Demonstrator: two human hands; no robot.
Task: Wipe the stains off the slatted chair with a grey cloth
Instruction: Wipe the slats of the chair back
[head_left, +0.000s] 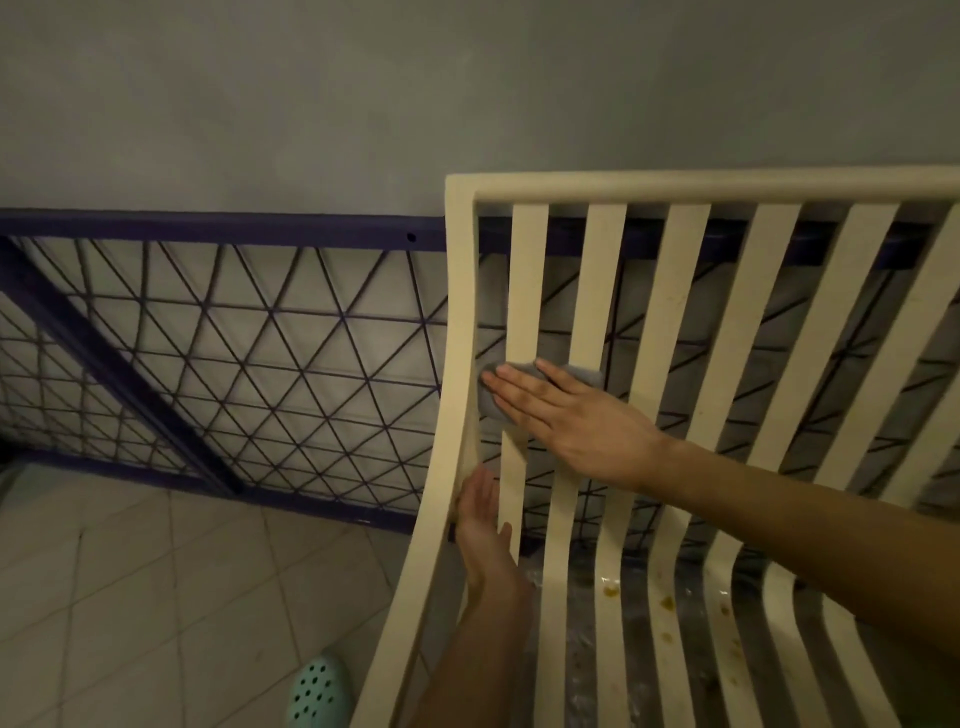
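A cream slatted chair (680, 291) fills the right half of the view, its curved back rising toward the wall. My right hand (566, 415) lies flat with straight fingers on a grey cloth (491, 400), pressing it against the leftmost slats of the chair back. My left hand (480, 519) rests against the chair's left side rail lower down, fingers straight, thumb by the first slat. Brown-yellow stains (665, 603) dot the seat slats at the lower right.
A dark blue metal frame with triangular wire mesh (270, 353) leans against the grey wall behind the chair. Pale floor tiles (156, 597) lie at the lower left. A mint green perforated shoe (317, 693) sits by the chair's bottom left edge.
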